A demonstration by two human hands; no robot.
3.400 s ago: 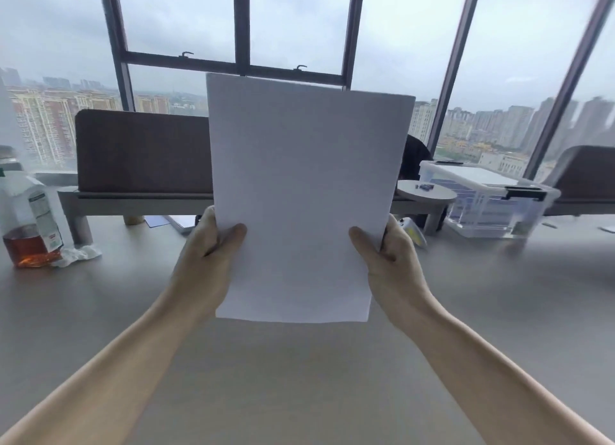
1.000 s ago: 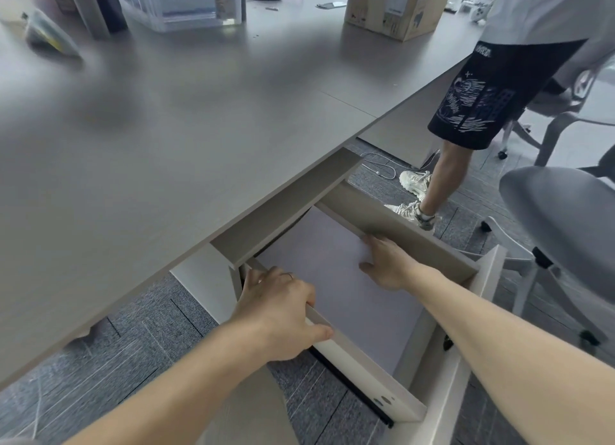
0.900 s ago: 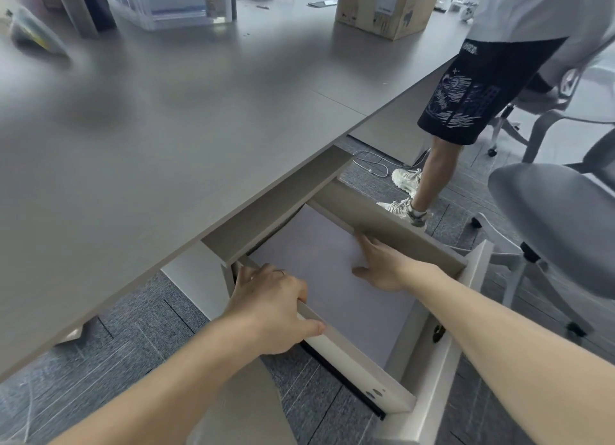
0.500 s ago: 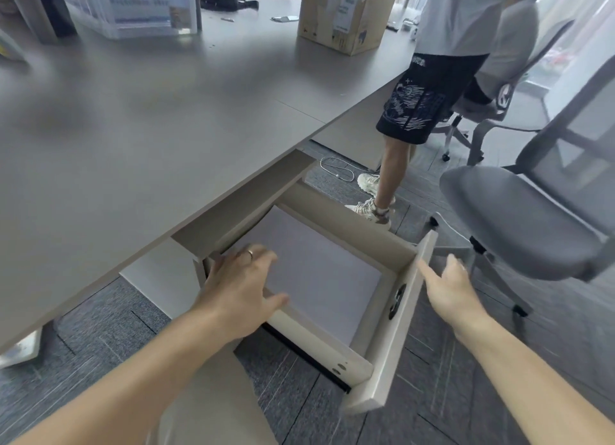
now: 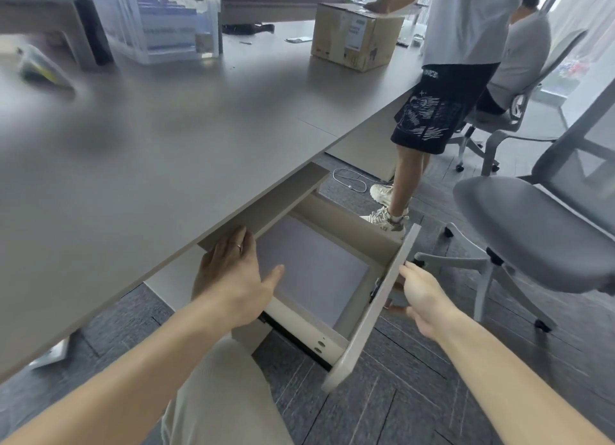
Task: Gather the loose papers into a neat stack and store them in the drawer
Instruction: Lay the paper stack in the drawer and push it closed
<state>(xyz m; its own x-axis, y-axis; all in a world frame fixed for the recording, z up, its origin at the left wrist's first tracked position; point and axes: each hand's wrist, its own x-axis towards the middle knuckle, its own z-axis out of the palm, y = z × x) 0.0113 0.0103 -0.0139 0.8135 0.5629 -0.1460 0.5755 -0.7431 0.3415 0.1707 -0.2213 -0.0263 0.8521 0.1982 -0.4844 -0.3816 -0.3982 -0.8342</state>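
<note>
Nearby chair (image 5: 532, 235), papers (image 5: 312, 268) in drawer (image 5: 369, 308), right hand (image 5: 422, 295) seemingly gripping its front, left hand (image 5: 233, 275) spread.

A big grey desk (image 5: 173, 138) is filling most of the view. A brown cardboard box (image 5: 356, 33) is sitting on its far side. A clear plastic bin (image 5: 166, 25) is standing on it too, well apart from the box. Under the desk, the open drawer (image 5: 369, 308) is holding flat white papers (image 5: 312, 268).
</note>
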